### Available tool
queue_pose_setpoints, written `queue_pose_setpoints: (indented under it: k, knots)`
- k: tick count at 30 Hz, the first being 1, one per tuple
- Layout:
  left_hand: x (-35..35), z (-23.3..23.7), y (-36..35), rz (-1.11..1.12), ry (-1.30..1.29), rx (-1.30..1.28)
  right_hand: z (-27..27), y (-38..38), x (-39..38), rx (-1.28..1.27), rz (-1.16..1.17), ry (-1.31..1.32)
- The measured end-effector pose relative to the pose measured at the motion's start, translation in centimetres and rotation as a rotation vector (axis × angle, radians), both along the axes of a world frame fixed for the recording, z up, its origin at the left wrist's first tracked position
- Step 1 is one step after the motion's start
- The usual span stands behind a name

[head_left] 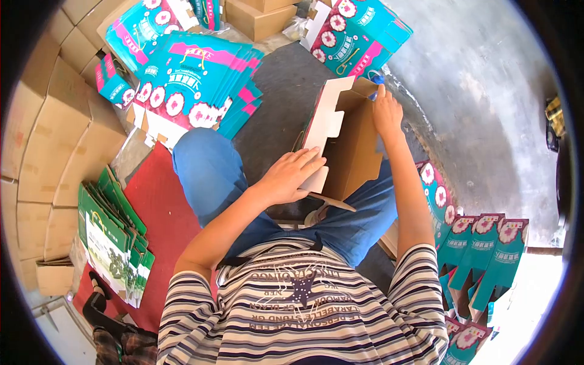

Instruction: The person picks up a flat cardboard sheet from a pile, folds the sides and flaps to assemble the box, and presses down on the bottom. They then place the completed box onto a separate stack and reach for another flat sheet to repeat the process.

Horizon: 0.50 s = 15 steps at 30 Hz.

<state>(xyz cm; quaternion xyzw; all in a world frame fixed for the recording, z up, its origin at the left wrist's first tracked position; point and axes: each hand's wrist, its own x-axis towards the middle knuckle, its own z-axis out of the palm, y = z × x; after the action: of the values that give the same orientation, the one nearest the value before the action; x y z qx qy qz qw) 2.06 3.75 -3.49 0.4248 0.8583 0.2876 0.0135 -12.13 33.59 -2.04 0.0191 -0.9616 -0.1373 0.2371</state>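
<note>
An opened cardboard box stands between my knees, its brown inside facing up and a white notched flap along its left side. My left hand lies on the lower end of that flap, fingers spread and pointing right. At the box's upper right edge is my right hand, its fingers closed on the rim near the top corner. A thin cord shows near that corner. Something blue lies just beyond it, too small to make out.
Flat teal and pink cartons are stacked upper left, with more at the top. Green cartons lie on a red mat. Brown boxes line the left; folded teal cartons stand right. Another person's foot shows lower left.
</note>
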Motion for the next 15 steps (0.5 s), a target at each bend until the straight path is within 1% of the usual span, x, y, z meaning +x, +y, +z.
queue_pose_setpoints:
  k: [2, 3, 6, 9, 13, 15]
  knots:
    - [-0.3, -0.3, 0.2, -0.029, 0.01, 0.0, 0.9, -0.2, -1.4, -0.009, -0.072, -0.141]
    - [-0.4, -0.4, 0.3, -0.047, 0.017, 0.003, 1.2, -0.3, -1.7, 0.037, -0.053, -0.094]
    - [-0.7, -0.6, 0.8, -0.064, 0.005, 0.021, 0.7, 0.5, -3.6, 0.078, -0.024, -0.094]
    - [-0.8, -0.4, 0.9, -0.094, 0.008, 0.006, 0.1, 1.1, -4.2, 0.059, -0.045, -0.153]
    - [-0.7, -0.5, 1.2, -0.132, 0.05, -0.056, 0.3, 2.1, -4.9, 0.041, -0.088, -0.164]
    - [-0.5, -0.7, 1.6, -0.118, 0.048, -0.052, 0.4, 2.2, -5.4, -0.025, -0.106, -0.157]
